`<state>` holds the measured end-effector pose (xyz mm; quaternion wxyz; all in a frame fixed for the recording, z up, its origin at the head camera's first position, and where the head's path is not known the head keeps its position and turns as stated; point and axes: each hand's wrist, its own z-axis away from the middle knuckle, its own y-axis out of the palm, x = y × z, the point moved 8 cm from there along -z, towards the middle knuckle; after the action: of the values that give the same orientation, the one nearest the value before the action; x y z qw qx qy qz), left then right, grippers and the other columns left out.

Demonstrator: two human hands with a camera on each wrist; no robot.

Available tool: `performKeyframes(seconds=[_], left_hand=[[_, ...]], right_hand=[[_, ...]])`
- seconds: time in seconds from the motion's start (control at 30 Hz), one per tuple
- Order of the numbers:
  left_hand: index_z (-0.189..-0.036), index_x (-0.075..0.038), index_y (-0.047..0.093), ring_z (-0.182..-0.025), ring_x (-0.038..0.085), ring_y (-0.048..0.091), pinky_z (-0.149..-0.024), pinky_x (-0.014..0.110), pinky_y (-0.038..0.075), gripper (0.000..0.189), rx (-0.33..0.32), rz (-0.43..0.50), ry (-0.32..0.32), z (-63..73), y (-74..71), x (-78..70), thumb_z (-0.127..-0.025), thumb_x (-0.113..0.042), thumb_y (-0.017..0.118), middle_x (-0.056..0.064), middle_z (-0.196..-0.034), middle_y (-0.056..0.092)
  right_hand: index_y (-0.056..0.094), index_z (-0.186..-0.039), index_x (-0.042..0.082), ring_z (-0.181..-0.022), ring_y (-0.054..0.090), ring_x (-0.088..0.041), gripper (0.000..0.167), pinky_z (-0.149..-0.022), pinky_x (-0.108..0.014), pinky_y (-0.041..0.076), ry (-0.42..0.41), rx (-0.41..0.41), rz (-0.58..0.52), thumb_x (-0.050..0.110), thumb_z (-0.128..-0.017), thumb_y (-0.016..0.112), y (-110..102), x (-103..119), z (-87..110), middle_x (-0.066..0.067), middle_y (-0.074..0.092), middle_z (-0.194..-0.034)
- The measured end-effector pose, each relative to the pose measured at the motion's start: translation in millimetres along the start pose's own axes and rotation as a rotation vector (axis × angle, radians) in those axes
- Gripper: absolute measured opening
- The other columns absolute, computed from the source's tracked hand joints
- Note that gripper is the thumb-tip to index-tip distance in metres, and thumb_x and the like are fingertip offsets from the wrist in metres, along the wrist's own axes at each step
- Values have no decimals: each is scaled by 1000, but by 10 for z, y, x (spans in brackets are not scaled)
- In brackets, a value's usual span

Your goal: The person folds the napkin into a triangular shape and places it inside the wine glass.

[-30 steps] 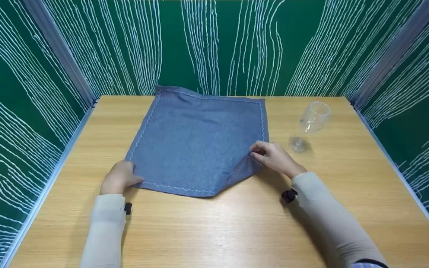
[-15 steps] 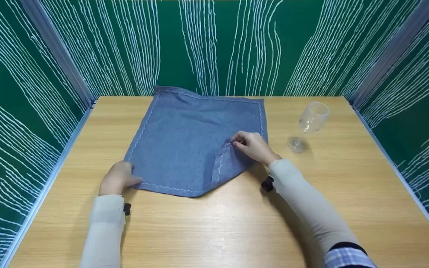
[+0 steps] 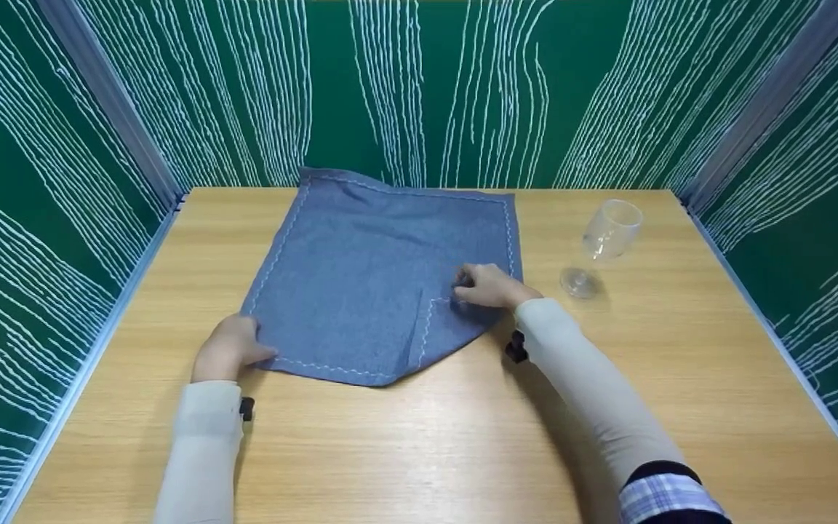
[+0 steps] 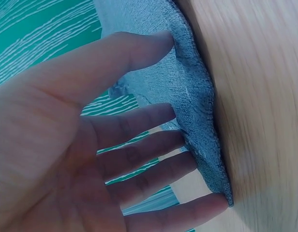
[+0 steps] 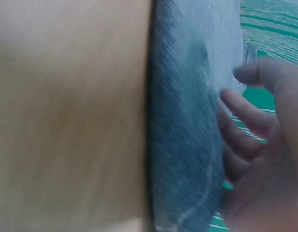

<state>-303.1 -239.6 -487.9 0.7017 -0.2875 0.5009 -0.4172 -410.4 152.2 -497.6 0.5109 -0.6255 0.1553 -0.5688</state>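
Observation:
A blue-grey cloth [image 3: 361, 269] with white zigzag stitching along its edges lies spread out. Its near right corner is folded inward into a small flap [image 3: 439, 327]. Over this flap is my right hand [image 3: 490, 285]; in the right wrist view its thumb and bent, relaxed fingers [image 5: 248, 113] stand apart with no cloth pinched between them. My left hand [image 3: 228, 348] rests at the near left corner. From the left wrist, its thumb touches the cloth [image 4: 190, 82] and the fairly straight, spread fingers [image 4: 139, 147] meet the edge, with a gap between.
A clear stemmed glass [image 3: 612, 229] stands upright right of the cloth, not far from my right hand. The wooden table [image 3: 419, 451] is bounded by green walls [image 3: 455, 87] with white wavy lines at the back and both sides.
My right hand carried the near right corner inward and left over the cloth, then let it go. The corner now lies folded. My left hand stayed at its corner.

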Motion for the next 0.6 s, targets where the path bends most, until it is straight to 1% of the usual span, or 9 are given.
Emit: performKeyframes(seconds=[0.07,0.13,0.17,0.23,0.3,0.37,0.47,0.53,0.6], left_hand=[[-133,18,49,-100,37,57,-90,52,51,64,0,-2,1,5,2,0,-89,-20,75,38,-131,51],[-132,19,49,-96,37,58,-85,49,53,63,-4,-11,6,9,0,0,-89,-19,75,38,-128,53],[-131,19,50,-94,36,58,-82,48,53,62,-6,-15,8,12,-1,-1,-89,-19,75,38,-127,54],[-129,20,50,-90,34,58,-77,45,54,61,-11,-27,13,20,-4,-3,-89,-19,74,37,-123,56],[-128,21,51,-87,34,57,-74,44,53,60,-14,-36,15,27,-5,-3,-88,-18,74,36,-121,56],[-128,20,51,-89,34,57,-77,45,53,61,-12,-36,15,31,-3,1,-88,-19,74,37,-123,55],[-130,20,50,-92,35,56,-81,47,53,62,-7,-33,13,31,-2,4,-88,-19,74,38,-126,54],[-129,20,50,-91,35,57,-79,47,53,61,-7,-31,16,26,-3,-1,-88,-18,74,37,-124,55],[-127,21,51,-89,35,57,-77,46,53,60,-9,-34,20,22,-3,-10,-88,-19,74,36,-121,56]], right_hand=[[65,-105,7,-76,54,-18,25,-67,-32,43,27,51,26,28,-94,58,6,-36,20,-4,64,-86],[66,-97,8,-71,49,-17,21,-64,-31,39,25,75,36,27,-93,59,-7,-40,32,-2,60,-80],[66,-94,7,-70,48,-16,19,-64,-31,39,14,66,39,25,-93,60,-24,-33,31,-1,58,-78],[68,-90,6,-66,47,-16,16,-62,-31,38,-12,15,32,20,-93,61,-76,-7,20,-2,58,-75],[69,-94,3,-69,50,-16,15,-65,-32,43,-49,-80,24,15,-93,61,-149,30,3,-4,62,-79],[71,-99,2,-75,56,-17,16,-69,-34,48,-60,-186,16,14,-95,61,-220,49,-14,-7,66,-86],[71,-109,4,-90,61,-21,20,-82,-40,52,-59,-297,13,17,-98,61,-284,61,-31,-9,70,-101],[71,-115,5,-103,60,-26,25,-92,-44,49,-40,-301,35,21,-100,60,-276,49,-40,-12,68,-111],[67,-125,5,-117,55,-31,32,-102,-48,43,-17,-260,73,24,-101,59,-235,13,-46,-15,63,-124]])
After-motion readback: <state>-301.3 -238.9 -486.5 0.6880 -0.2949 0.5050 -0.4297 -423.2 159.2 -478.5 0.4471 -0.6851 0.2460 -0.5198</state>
